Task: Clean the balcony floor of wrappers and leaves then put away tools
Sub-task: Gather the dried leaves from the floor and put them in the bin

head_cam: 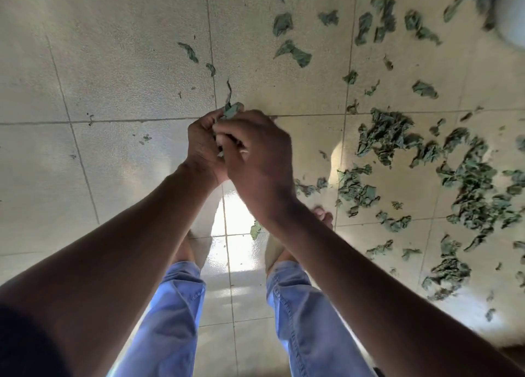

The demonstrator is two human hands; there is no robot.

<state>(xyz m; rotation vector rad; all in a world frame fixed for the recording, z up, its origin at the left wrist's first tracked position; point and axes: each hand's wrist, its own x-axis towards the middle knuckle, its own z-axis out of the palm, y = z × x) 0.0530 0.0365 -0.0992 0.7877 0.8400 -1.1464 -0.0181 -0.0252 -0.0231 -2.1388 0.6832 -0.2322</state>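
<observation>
To the left of the hands the floor (119, 73) has only crumbs. The left hand (203, 144) clutches a wad of leaves (231, 110), and the right hand (257, 155) curls against it, pressing more in. Gathering is underway; next comes the thick scatter of leaves (466, 183) to the right.

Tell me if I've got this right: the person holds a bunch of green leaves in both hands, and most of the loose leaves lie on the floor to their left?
Not quite. The head view shows both hands holding leaves, but most loose leaves lie on the floor to their right.
</observation>
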